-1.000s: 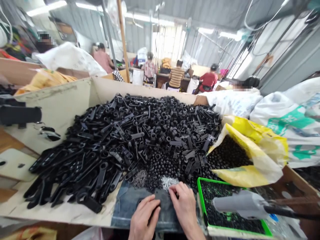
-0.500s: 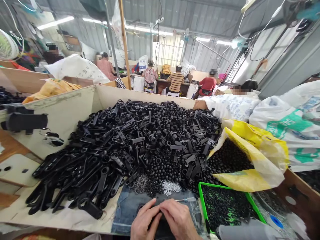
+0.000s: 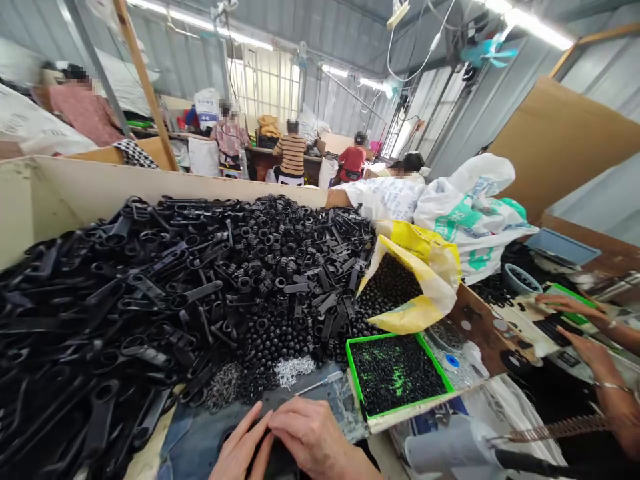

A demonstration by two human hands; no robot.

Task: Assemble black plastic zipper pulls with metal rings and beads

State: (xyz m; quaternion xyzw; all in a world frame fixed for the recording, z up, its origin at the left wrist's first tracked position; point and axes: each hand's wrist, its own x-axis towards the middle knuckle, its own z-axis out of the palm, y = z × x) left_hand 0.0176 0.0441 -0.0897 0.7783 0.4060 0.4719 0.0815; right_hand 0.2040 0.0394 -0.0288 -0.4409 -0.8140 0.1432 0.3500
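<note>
Low in the head view, my left hand [image 3: 243, 445] and my right hand [image 3: 314, 435] meet at the fingertips over a blue denim mat [image 3: 187, 433]. The right fingers are pressed together in a pinch; the left fingers curve round from the other side. Something black shows between and under them, but its shape is mostly hidden. Just beyond the right hand lies a thin screwdriver [image 3: 333, 378] with a clear bluish handle. Small silver pins [image 3: 294, 371] and dark grey small parts [image 3: 223, 385] lie in heaps beyond my fingers.
Black plastic levers [image 3: 145, 287], rings and balls [image 3: 275, 337] form a big heap ahead. A green tray [image 3: 445, 377] of tiny black parts sits right, below a yellow bag [image 3: 437, 280] of black balls. A co-worker's hands [image 3: 595, 347] are at far right; others sit behind.
The view has swung to the right, bringing a co-worker's hands and a cardboard sheet into sight. My hands stay together, fingertips meeting at the same spot on the mat.
</note>
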